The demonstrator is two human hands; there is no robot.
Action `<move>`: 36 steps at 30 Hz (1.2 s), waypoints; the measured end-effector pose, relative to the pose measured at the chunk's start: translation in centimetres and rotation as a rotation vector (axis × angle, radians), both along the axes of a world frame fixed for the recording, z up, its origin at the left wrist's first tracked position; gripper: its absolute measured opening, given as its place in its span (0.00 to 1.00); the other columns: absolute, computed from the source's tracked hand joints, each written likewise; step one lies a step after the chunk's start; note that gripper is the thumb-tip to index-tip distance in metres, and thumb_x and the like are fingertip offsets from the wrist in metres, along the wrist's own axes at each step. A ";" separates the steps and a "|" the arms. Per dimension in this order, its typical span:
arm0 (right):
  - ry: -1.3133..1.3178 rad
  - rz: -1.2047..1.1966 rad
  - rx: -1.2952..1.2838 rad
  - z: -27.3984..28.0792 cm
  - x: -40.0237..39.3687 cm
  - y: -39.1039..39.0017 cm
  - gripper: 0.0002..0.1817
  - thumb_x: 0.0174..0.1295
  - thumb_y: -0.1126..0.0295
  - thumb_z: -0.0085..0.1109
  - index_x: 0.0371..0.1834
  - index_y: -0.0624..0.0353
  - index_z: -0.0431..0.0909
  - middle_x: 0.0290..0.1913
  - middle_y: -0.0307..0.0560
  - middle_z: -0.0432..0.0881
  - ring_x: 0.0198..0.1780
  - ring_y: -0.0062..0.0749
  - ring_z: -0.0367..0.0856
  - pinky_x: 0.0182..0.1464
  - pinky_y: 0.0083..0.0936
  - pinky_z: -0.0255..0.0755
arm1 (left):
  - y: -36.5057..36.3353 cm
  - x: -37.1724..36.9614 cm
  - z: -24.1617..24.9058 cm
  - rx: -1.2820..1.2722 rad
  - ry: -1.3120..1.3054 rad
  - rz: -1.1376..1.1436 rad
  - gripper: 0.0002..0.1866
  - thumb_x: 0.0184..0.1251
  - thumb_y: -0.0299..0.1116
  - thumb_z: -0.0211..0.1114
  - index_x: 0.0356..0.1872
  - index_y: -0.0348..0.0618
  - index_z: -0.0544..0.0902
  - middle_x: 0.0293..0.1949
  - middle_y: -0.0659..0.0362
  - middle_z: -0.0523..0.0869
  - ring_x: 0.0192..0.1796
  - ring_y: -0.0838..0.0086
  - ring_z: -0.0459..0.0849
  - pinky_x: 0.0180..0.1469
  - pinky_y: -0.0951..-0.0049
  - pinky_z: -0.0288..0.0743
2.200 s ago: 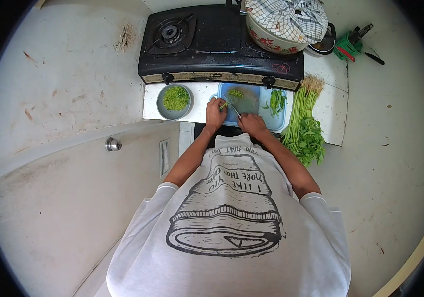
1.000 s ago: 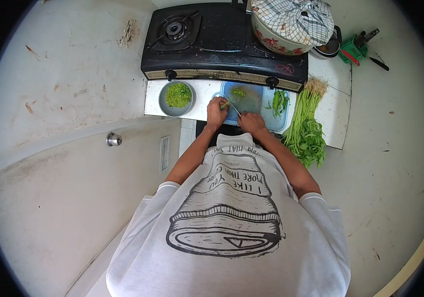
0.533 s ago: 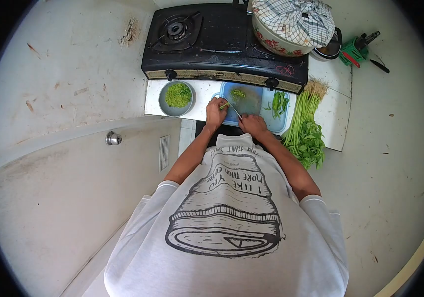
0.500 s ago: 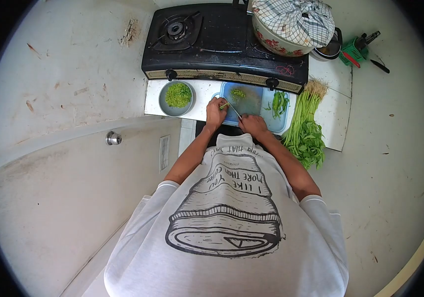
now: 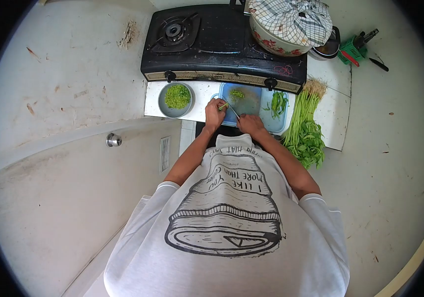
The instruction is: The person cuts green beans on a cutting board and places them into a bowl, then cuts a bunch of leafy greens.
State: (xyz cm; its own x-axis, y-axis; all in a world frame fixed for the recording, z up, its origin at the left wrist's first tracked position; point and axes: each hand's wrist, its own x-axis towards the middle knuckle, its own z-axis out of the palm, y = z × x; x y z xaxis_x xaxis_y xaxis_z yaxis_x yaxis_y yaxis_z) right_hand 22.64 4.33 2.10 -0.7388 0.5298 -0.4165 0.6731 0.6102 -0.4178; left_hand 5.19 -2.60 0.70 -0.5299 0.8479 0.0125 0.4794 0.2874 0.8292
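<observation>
My left hand (image 5: pixel 215 114) is closed on a green stalk (image 5: pixel 223 106) at the left side of a blue cutting board (image 5: pixel 255 110). A knife (image 5: pixel 233 111) is gripped in my right hand (image 5: pixel 251 124), its blade reaching toward the stalk. Chopped green bits (image 5: pixel 236 94) lie on the board beyond my hands. On the board's right part rest some green leaves (image 5: pixel 278 104). A grey bowl (image 5: pixel 190 105) of chopped greens (image 5: pixel 177 96) stands to the left of the board.
Behind the board is a black gas stove (image 5: pixel 212 42) bearing a cloth-covered pot (image 5: pixel 276 43). A large bundle of leafy stalks (image 5: pixel 307 116) lies at the right. A green basket (image 5: pixel 353 49) with utensils stands at the back right, beside a dark-handled knife (image 5: pixel 379 64).
The view has shifted very slightly. My right hand and the knife have moved a little to the left; my left hand stays on the stalk.
</observation>
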 end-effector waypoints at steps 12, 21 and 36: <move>0.050 -0.020 0.030 -1.2 0.2 0.1 0.21 0.71 0.58 0.50 0.38 0.65 0.86 0.39 0.63 0.90 0.41 0.56 0.91 0.46 0.50 0.83 | -0.1 -0.2 -0.1 -0.013 0.026 -0.012 0.06 0.57 0.24 0.75 0.33 0.37 0.86 0.33 0.50 0.84 0.37 0.56 0.86 0.44 0.60 0.79; 0.079 -0.017 0.049 -0.5 1.5 0.3 0.21 0.71 0.57 0.51 0.37 0.65 0.85 0.35 0.63 0.89 0.38 0.57 0.90 0.43 0.50 0.84 | 0.0 -0.4 -0.1 -0.014 0.037 -0.044 0.07 0.57 0.24 0.76 0.35 0.38 0.86 0.33 0.51 0.84 0.36 0.57 0.85 0.44 0.60 0.79; 0.059 0.010 0.023 -0.3 0.6 -0.2 0.19 0.70 0.59 0.52 0.37 0.65 0.84 0.36 0.62 0.89 0.39 0.57 0.91 0.44 0.51 0.83 | -0.1 -0.4 -0.2 -0.035 0.017 -0.048 0.07 0.56 0.24 0.76 0.34 0.35 0.87 0.33 0.49 0.82 0.34 0.60 0.85 0.41 0.62 0.79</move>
State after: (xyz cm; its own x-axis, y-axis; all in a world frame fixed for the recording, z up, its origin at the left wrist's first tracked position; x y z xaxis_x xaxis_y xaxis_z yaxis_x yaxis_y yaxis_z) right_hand 23.28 4.12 1.84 -0.7672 0.5309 -0.3600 0.6414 0.6270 -0.4421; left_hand 4.75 -2.74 0.53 -0.4888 0.8723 -0.0087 0.5075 0.2925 0.8105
